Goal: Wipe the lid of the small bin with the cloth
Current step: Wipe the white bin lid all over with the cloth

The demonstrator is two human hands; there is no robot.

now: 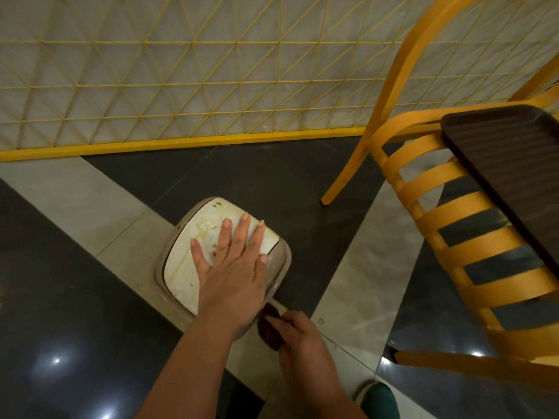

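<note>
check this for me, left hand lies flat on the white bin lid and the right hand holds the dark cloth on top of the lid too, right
Not quite. In the head view the left hand does lie flat on the stained white bin lid, but the right hand holds the dark cloth off the lid, beside the bin's near edge.

The tiled floor (75, 243) carries the bin (181, 237); right of it a chair (453, 225), perhaps a shoe (367, 388).

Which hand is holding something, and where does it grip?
The right hand grips the dark cloth, bunched in its fingers. The left hand only presses flat on the bin lid.
</note>
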